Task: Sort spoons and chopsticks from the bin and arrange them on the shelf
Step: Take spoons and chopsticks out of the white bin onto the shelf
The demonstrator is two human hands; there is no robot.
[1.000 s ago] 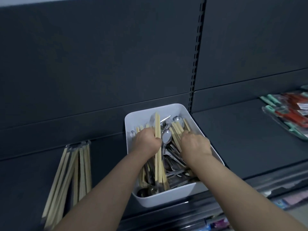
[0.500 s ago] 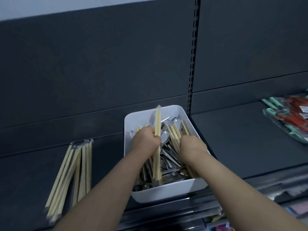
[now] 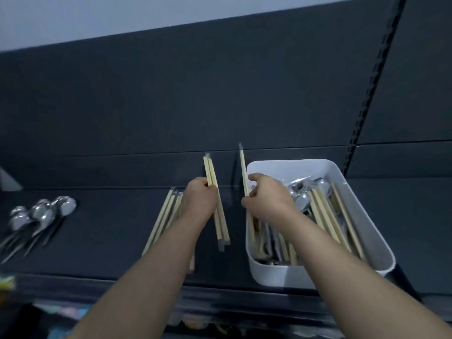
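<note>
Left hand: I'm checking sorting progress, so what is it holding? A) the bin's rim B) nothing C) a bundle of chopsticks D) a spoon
C: the left hand grips a bundle of chopsticks outside the bin, over the shelf.

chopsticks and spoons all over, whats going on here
A person is sorting cutlery from a white bin onto a dark shelf. The left hand grips a chopstick bundle beside the chopstick pile; the right hand pinches a chopstick pack at the bin's left edge. Sorted spoons lie far left.
</note>
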